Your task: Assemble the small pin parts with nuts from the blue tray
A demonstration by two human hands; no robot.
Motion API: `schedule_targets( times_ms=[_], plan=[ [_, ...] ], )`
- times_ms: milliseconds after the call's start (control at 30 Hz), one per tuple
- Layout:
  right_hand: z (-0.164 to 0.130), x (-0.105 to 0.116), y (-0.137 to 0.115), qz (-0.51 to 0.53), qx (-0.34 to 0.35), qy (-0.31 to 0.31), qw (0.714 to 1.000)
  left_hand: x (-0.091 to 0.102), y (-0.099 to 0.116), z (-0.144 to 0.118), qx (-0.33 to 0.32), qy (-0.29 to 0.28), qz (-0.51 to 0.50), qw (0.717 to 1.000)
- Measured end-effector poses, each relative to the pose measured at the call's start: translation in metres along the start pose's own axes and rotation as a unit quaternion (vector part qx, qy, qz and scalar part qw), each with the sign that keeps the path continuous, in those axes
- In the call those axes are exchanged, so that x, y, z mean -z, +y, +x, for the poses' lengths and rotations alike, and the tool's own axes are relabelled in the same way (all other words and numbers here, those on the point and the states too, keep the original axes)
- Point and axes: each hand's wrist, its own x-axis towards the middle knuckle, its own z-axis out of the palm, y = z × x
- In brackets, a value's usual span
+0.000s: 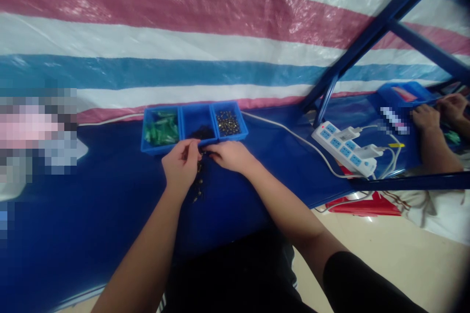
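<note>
My left hand point(180, 164) is closed in a pinch just in front of the blue bins. Close beside it on the right, my right hand point(232, 155) has its thumb and fingers pinched together too. Whatever the fingertips hold is too small and dark to name. Small dark and brass-coloured pieces point(199, 188) lie on the blue table below the fingertips. Beyond my hands, the middle blue bin point(198, 116) has a dark pile point(202, 132) in it. Green pieces point(162, 128) fill the left bin, and small brass-coloured metal parts point(226, 123) lie in the right bin.
A white power strip point(343, 149) with plugged-in adapters lies to the right, its cable running behind the bins. Blue metal frame bars point(374, 24) rise beyond it. Another person's hands point(428, 117) are at the far right, near another blue bin point(404, 94). A striped sheet point(205, 44) hangs behind.
</note>
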Motion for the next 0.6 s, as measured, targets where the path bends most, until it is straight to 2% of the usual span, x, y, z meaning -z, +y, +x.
schedule_targets(
  times_ms=[367,600],
  plan=[
    [0.0007,0.0017,0.0017,0.016,0.021,0.008,1.000,0.0000,0.0014,-0.0009,-0.001,-0.004,0.008,1.000],
    [0.0013,0.0005,0.0039,0.028,0.009,0.010,1.000,-0.0005,-0.0009,-0.0005,-0.001,0.004,0.000,1.000]
  ],
)
